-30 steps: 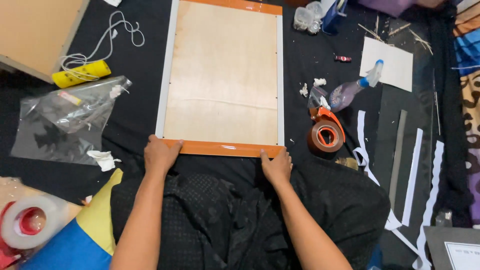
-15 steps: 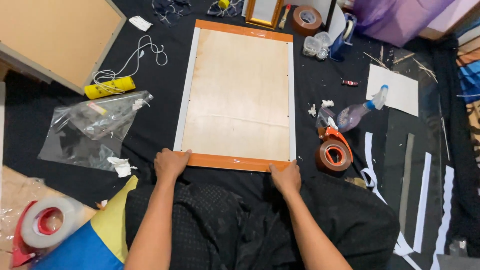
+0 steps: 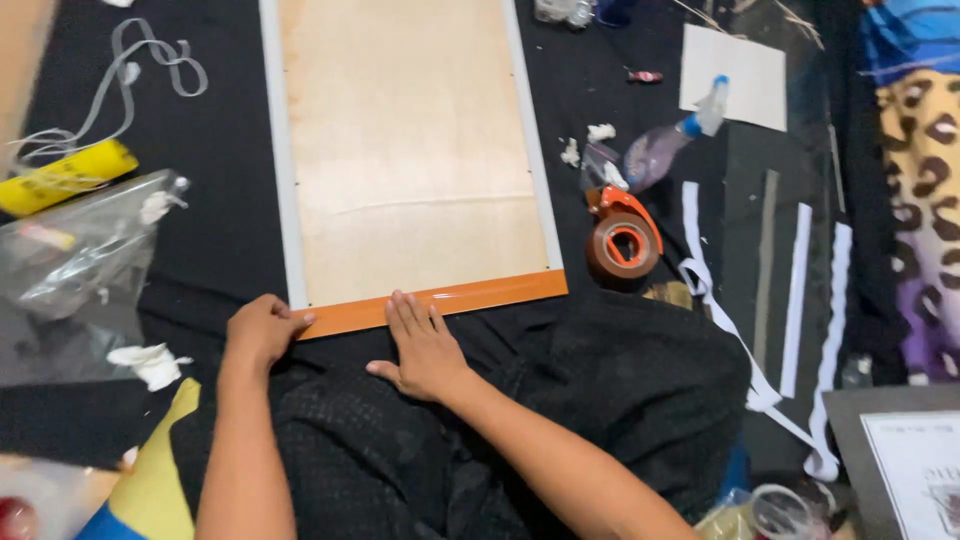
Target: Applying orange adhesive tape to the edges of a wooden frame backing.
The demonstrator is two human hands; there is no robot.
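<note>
1. The left hand point(image 3: 262, 330) is curled at the near left corner of the orange tape strip point(image 3: 440, 301); its fingers point(image 3: 296, 318) are bent inward against the strip's end, and nothing is seen to be gripped.
2. The right hand point(image 3: 425, 350) is laid flat, fingers point(image 3: 405, 312) spread slightly and straight, with the tips pressed onto the strip near its middle.
3. The strip is run along the near edge of the pale board point(image 3: 410, 150), which is lain on black cloth point(image 3: 210, 220).
4. A tape dispenser point(image 3: 622, 240) is set just right of the board, a spray bottle point(image 3: 670, 145) beyond it.
5. The board's far end is cut off by the frame; the clear plastic bag point(image 3: 80, 260) at the left seems to hold scraps, though its contents are hard to make out.
</note>
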